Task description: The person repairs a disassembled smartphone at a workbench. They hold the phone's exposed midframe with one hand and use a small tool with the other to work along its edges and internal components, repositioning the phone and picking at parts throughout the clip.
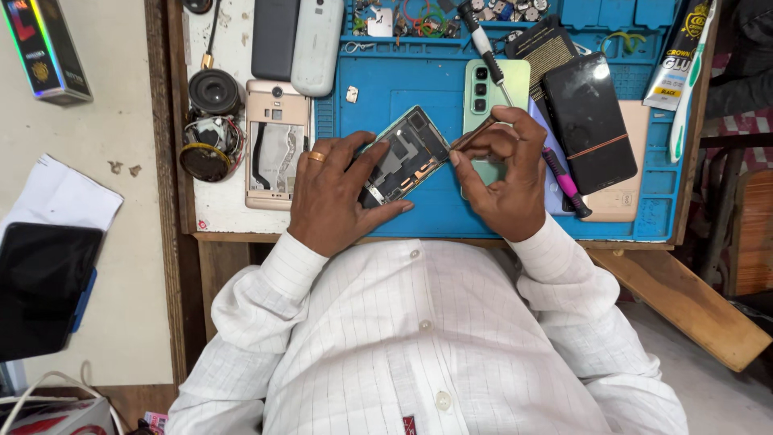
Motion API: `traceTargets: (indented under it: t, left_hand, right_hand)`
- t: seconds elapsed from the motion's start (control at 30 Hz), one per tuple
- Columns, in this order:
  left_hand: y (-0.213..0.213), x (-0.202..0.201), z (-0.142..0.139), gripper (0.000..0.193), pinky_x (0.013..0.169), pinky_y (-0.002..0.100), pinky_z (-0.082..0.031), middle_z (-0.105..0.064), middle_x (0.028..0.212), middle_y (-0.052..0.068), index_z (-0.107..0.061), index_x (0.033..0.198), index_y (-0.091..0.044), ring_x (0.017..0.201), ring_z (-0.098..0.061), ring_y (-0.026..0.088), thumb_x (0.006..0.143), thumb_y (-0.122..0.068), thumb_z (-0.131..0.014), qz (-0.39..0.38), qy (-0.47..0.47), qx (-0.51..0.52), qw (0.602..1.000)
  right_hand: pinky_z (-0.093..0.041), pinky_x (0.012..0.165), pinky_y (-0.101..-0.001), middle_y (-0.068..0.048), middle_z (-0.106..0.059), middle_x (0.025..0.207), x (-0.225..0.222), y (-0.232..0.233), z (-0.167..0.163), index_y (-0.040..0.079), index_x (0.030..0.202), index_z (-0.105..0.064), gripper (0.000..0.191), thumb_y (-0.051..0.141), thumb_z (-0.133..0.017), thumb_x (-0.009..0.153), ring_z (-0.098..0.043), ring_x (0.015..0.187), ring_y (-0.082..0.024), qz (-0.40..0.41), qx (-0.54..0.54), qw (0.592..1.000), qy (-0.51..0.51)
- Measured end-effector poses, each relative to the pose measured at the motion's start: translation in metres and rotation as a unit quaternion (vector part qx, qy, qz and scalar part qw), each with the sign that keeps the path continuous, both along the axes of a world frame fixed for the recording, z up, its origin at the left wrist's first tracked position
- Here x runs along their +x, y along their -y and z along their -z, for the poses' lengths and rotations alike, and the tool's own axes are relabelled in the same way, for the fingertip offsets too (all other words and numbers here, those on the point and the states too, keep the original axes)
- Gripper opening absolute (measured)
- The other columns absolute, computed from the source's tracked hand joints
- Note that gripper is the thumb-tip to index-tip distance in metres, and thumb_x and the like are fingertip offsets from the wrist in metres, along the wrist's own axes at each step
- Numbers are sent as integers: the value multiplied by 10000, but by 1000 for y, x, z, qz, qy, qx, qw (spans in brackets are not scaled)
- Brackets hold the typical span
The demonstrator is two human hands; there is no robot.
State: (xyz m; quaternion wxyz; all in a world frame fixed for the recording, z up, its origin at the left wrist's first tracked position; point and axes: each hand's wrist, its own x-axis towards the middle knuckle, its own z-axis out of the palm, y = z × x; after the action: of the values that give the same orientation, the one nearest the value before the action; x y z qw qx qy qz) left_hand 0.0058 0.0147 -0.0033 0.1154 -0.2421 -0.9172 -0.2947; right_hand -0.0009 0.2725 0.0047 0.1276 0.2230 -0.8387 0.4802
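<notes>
Left hand clamps opened phone flat on mat, steadying it; right hand pinches tweezers at its edge.

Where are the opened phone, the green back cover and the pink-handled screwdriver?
opened phone (409, 153): head view, on its exposed inner parts.
green back cover (509, 80): head view, on its upper right area.
pink-handled screwdriver (561, 179): head view, on its pink handle.

An opened phone lies on the mat, between both hands.
</notes>
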Motion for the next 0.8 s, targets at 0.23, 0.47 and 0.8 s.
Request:
traceTargets:
  t: [0.23, 0.47, 0.8]
  left_hand:
    - [1, 0, 5, 775, 950, 456, -426, -596, 1347, 117, -704, 1285, -47, 1147, -543, 311, 765, -598, -869, 2, 0, -3, 1000]
    - [1, 0, 6, 768, 970, 453, -428, -605, 1352, 110, -710, 1282, -47, 1148, -543, 305, 770, -598, -868, 4, 5, 0, 1000]
    - [2, -1, 8, 774, 973, 448, -431, -618, 1350, 105, -717, 1260, -27, 1146, -547, 300, 764, -602, -872, 7, 3, 2, 1000]
  right_hand:
    - [-601, 873, -306, -183, -747, 1036, 0, 1, 2, 79, 1461, -250, 648, -79, -708, 1032, -762, 946, -227, 8, 24, 1000, -3]
    - [-613, 895, -306, -187, -751, 999, 1, -1, 3, 83, 1466, -245, 641, -80, -700, 1044, -766, 965, -227, 10, 12, 1000, 4]
    - [-642, 866, -338, -193, -718, 1073, 0, 1, 7, 81, 1441, -331, 617, -89, -739, 1010, -777, 973, -262, -11, 42, 997, -68]
